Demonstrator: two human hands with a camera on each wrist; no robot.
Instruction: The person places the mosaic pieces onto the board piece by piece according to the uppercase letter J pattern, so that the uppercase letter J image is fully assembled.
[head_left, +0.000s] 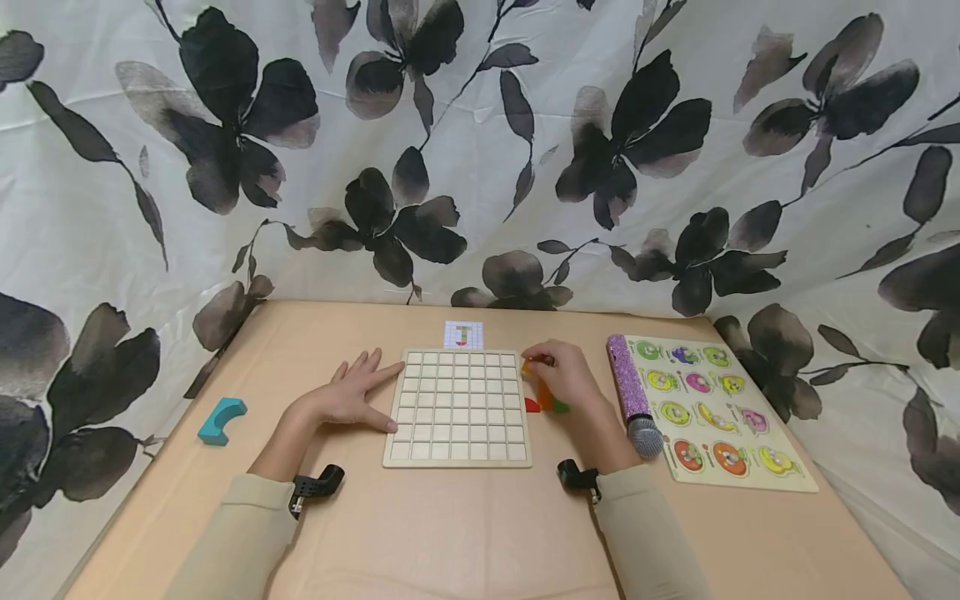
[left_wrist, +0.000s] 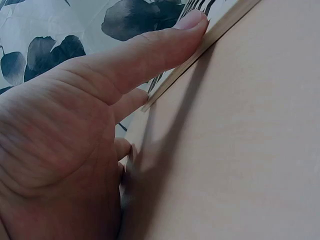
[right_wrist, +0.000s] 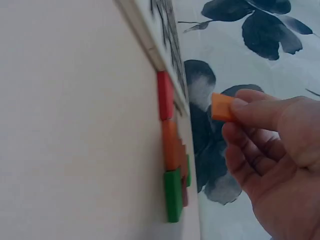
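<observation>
A pale wooden grid board (head_left: 461, 408) lies in the middle of the table, its square cells bare. My left hand (head_left: 343, 395) rests at the board's left side with fingers spread, and the thumb (left_wrist: 185, 37) touches the board's edge in the left wrist view. Between thumb and fingers my right hand (head_left: 564, 371) pinches an orange block (right_wrist: 222, 107), held above the table just right of the board. Below it lie a red block (right_wrist: 165, 95), an orange block (right_wrist: 170, 145) and a green block (right_wrist: 173, 196), with more pieces partly hidden behind them.
A small card (head_left: 463, 335) with a coloured figure on a grid lies behind the board. To the right are a fruit picture board (head_left: 720, 417) and a glittery purple microphone (head_left: 630, 383). A teal arch block (head_left: 220, 421) sits at left. Floral cloth (head_left: 495, 167) hangs behind.
</observation>
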